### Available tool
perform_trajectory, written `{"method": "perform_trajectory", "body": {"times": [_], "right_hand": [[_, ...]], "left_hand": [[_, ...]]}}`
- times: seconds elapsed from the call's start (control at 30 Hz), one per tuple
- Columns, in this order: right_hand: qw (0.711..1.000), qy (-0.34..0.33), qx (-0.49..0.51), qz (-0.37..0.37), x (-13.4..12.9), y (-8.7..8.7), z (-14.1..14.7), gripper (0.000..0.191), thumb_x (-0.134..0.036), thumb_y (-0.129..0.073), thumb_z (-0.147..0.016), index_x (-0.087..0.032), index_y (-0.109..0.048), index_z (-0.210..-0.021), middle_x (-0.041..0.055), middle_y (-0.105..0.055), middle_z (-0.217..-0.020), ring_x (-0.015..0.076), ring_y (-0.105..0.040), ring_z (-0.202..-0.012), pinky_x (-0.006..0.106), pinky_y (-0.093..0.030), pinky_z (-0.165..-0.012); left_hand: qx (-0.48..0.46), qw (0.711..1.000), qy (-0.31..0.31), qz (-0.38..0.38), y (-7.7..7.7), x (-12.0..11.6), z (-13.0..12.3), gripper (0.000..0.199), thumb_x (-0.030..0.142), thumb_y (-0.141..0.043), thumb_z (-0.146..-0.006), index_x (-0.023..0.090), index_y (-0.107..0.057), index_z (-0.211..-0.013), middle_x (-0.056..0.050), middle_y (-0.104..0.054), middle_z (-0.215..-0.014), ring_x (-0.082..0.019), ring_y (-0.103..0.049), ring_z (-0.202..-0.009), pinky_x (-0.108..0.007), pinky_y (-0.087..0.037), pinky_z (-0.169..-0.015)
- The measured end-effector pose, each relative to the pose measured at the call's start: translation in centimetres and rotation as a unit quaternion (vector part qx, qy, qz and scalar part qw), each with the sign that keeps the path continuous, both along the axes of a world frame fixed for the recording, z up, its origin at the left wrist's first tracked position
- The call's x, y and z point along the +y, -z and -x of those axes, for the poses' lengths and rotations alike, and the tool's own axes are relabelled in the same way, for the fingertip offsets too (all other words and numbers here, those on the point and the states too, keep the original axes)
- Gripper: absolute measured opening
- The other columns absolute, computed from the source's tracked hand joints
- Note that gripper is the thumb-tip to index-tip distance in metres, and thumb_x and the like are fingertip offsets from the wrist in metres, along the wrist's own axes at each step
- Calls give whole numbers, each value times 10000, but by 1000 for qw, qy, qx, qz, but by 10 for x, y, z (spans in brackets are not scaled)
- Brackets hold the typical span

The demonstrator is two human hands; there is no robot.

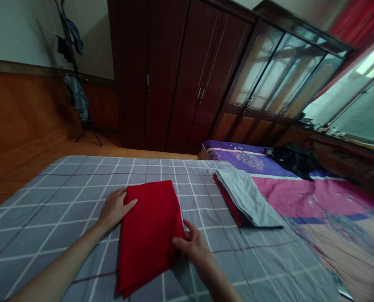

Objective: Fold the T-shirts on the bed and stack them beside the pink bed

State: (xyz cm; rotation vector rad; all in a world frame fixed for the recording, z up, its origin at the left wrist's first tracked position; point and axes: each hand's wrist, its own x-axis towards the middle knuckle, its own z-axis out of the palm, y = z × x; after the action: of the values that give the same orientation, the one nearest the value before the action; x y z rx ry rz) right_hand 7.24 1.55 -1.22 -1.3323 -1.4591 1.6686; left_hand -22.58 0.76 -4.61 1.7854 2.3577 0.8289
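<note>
A folded red cloth (150,233), perhaps a garment, lies on the grey checked bedsheet (79,201) in front of me. My left hand (116,207) grips its upper left edge, thumb on top and the fingers partly hidden along the side. At the right edge, my right hand (193,243) pinches the cloth, with the thumb above and the fingers at the rim. Further right sits a stack of folded clothes, a light grey garment (248,195) on top with dark red and dark layers beneath.
Beyond the sheet on the right is a second bed with a purple and pink cover (278,188) and a black garment (295,159). Dark red wardrobes (161,84) line the back. A coat stand (75,71) with clothes stands at the far left.
</note>
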Motion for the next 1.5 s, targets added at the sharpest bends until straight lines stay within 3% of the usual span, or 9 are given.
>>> {"method": "perform_trajectory", "body": {"times": [0.17, 0.27, 0.47, 0.57, 0.67, 0.83, 0.97, 1.1, 1.5], "right_hand": [[981, 74, 149, 102, -32, 5, 13, 484, -391, -758, -560, -140, -635, -956, 66, -688, -836, 168, -626, -667, 244, -439, -544], [985, 92, 136, 49, -41, -2, 20, 389, -416, -764, -573, -136, -655, -820, 61, -676, -747, 168, -616, -668, 264, -468, -601], [991, 88, 57, -88, -33, -15, 30, 615, -287, -740, -607, -150, -566, -1181, 94, -667, -1075, 237, -614, -938, 330, -487, -811], [993, 87, 31, -70, -18, -16, 27, 332, -264, -696, -619, -133, -668, -922, 50, -702, -802, 207, -623, -722, 295, -492, -652], [987, 140, 80, -3, -3, -19, 15, 228, -327, -686, -638, -136, -683, -764, 27, -675, -656, 190, -605, -618, 283, -470, -582], [951, 186, 226, 101, -10, -18, -2, 360, -434, -718, -648, -186, -670, -906, 63, -709, -933, 242, -650, -896, 347, -497, -792], [948, 177, 216, 153, -33, 11, 9, 486, -516, -774, -537, -190, -630, -867, 68, -697, -812, 251, -665, -739, 342, -523, -604], [947, 177, 206, 170, -36, 17, 20, 450, -555, -751, -528, -201, -571, -740, -11, -566, -517, 178, -564, -440, 284, -444, -404], [918, 206, 337, 34, -1, -167, -74, 248, -242, -748, -669, -191, -665, -897, 57, -716, -856, 223, -675, -726, 335, -542, -667]], "left_hand": [[-213, 977, -24, -22, -17, -3, -15, 507, 529, -512, -767, 138, -579, -1083, -129, -662, -1094, -291, -610, -1002, -399, -456, -907], [-314, 948, 9, -52, -23, -5, -20, 474, 524, -543, -774, 148, -562, -1060, -102, -676, -1048, -266, -628, -949, -375, -469, -887], [-439, 896, 13, -67, -20, -4, -20, 459, 525, -634, -727, 170, -561, -1008, -77, -689, -982, -283, -628, -964, -378, -484, -874], [-497, 865, 15, -68, -20, -4, -22, 485, 506, -675, -704, 168, -559, -1033, -72, -688, -1007, -274, -634, -974, -372, -486, -887], [-597, 800, -2, -65, -28, -7, -31, 498, 441, -724, -682, 174, -558, -1068, -65, -690, -1045, -258, -649, -961, -366, -502, -879], [-764, 644, -18, 23, -44, -14, -52, 469, 251, -769, -650, 182, -592, -1079, -62, -700, -1056, -270, -660, -968, -360, -536, -849], [-798, 596, -27, 78, -46, -17, -60, 463, 200, -776, -646, 177, -607, -1076, -70, -691, -1082, -293, -637, -1025, -366, -539, -860], [-789, 609, -33, 82, -49, -19, -63, 499, 239, -799, -611, 196, -613, -1072, -70, -685, -1099, -319, -617, -1056, -396, -537, -865], [-748, 635, 104, 164, -43, -27, -65, 689, 398, -692, -774, 203, -367, -1349, -145, -637, -1119, -228, -665, -805, -359, -518, -722]]}}
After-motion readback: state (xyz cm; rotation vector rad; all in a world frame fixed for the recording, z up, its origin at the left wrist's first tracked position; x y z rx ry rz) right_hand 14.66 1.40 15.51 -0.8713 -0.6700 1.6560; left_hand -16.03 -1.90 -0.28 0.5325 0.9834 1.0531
